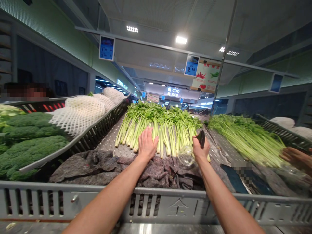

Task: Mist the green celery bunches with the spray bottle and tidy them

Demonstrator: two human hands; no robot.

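My left hand [147, 143] lies with fingers stretched out on the lower stalks of the celery [168, 136]. The celery is spread in a row on the display, leafy tops at the back and pale cut ends toward me. My right hand [201, 149] is closed around a spray bottle [186, 156] at the right end of the row. Its clear, rounded body sticks out to the left of my fist, and its black head shows above. A rumpled dark grey cloth [165, 172] lies in front of the stalk ends, beneath my forearms.
A grey slatted crate wall [104, 196] runs across the front. At left, a black slatted divider [97, 130] separates broccoli [36, 146] and net-wrapped white produce [80, 112]. A mirror [246, 139] on the right reflects the celery. A dark flat object [234, 178] rests beside it.
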